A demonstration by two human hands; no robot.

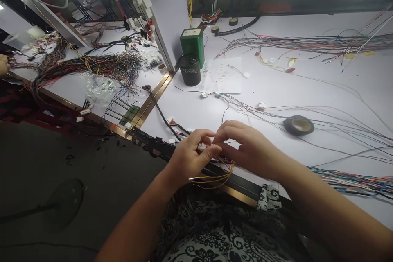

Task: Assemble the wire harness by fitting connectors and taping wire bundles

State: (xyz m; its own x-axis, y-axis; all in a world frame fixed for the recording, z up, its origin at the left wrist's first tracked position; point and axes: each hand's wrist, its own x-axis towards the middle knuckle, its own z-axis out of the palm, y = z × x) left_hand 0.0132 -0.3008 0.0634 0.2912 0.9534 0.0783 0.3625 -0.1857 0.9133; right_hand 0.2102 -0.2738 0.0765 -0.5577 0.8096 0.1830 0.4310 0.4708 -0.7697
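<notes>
At the table's front edge my two hands meet over a bundle of thin wires. Closed around a small white connector [202,146] is my left hand [195,153], its thumb and forefinger pressed toward the right fingertips. My right hand [238,141] pinches at the wires beside that connector; its fingertips hide exactly what they grip. Below the hands, yellow wires [219,180] loop out and back to the left. Black-sleeved cables [162,116] with white connectors lie just left of my left hand.
A roll of black tape [298,125] lies to the right among long loose wires. Behind stand a black cup [189,69] and a green box [193,43], beside a printed sheet [221,75]. Wire bundles [92,65] cover the left table. Another person's hand [3,65] shows at the far left.
</notes>
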